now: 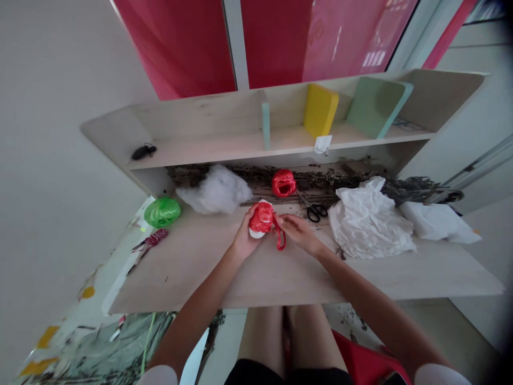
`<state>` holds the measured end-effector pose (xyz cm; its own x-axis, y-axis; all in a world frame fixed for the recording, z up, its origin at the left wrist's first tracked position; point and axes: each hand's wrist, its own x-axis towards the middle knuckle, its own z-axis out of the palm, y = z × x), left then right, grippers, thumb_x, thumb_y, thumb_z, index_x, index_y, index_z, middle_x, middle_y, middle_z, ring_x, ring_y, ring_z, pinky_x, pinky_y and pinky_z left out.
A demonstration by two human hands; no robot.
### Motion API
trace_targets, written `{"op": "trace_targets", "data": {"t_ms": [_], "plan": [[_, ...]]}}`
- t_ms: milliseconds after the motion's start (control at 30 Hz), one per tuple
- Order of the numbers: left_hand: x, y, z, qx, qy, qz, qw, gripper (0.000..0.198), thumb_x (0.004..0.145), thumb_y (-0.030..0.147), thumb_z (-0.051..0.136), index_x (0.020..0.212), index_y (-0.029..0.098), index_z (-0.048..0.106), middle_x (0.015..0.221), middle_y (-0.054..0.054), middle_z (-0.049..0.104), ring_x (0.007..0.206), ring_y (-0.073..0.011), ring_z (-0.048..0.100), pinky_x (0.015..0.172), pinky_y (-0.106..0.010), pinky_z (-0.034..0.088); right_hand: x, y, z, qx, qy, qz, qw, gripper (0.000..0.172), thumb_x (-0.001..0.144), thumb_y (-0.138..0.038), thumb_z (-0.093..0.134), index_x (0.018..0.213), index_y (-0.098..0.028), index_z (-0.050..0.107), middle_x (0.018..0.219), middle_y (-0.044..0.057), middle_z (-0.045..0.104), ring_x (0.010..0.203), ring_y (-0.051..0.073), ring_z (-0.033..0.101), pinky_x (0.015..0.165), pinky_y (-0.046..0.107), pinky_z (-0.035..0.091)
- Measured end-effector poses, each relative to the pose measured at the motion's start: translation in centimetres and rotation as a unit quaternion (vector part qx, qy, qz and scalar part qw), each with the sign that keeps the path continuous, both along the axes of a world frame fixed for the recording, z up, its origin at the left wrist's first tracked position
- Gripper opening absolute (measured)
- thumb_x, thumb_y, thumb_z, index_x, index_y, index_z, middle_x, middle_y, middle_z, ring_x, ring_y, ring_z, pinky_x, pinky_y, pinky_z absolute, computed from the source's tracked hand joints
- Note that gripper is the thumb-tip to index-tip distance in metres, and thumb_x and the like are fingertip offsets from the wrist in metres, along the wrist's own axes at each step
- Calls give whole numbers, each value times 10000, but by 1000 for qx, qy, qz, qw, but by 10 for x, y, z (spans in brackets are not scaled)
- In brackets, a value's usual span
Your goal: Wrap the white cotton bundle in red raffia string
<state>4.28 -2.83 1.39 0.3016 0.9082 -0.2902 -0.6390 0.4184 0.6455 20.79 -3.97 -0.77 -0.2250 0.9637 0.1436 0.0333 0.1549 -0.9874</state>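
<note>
Left hand (247, 239) and right hand (297, 233), both bare, meet over the middle of a pale wooden desktop (280, 275). Left hand cups a white padded ball (261, 219) wrapped in red plastic strip, fingers curled up its side. Right hand appears to pinch the red strip (281, 240) between thumb and fingertips, close to the ball, with a loose loop hanging just beside the hand. Ball held low over the desktop, between both hands. Judged light, soft and easily squashed, its wrapping slippery and apt to slacken; best gripped around the body, with the strip taken close to the wrap.

Also present, largest first: shelf unit (200, 152) behind the desktop; crumpled white plastic sheet (371, 220), right of the hands; white plastic bag (438, 222) further right; tuft of white fibre stuffing (214, 190), ahead and to the left; dried twigs (320, 179) along the back; green wrapped ball (162, 212), far left; red wrapped ball (284, 183), ahead of the hands; black-handled scissors (315, 212), touching the red ball's near side.
</note>
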Motion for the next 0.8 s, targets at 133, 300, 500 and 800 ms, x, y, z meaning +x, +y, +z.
{"op": "trace_targets", "data": {"t_ms": [133,300,500,800], "plan": [[-3,3,0,-29,-47,-54,997,382,850,492,513,1019,177,648,1010,-104,716,829,-210,679,655,-302,526,-2,1,-7,12,7,16,1000,362,775,-546,644,845,-191,641,803,40,686,721,159,630,691,276,506],[-6,6,-7,-49,-73,-79,993,411,845,508,516,1029,168,654,1020,-112,714,883,-206,684,714,-300,536,-2,2,-14,31,-28,2,999,233,794,-402,620,882,-186,625,841,68,707,764,189,668,712,304,514],[-8,5,-11,-63,-102,-71,990,460,840,525,508,1056,145,651,1048,-123,712,867,-216,680,733,-347,539,0,-1,-15,81,-156,-4,984,170,824,-258,539,942,-182,635,743,41,709,658,175,657,686,303,498],[-2,7,-7,-69,-105,0,992,352,837,471,563,999,170,651,873,-40,728,700,-153,663,641,-279,514,-7,-10,-10,100,-163,37,981,210,822,-241,555,1008,-180,632,768,31,725,726,171,673,730,285,495]]}}
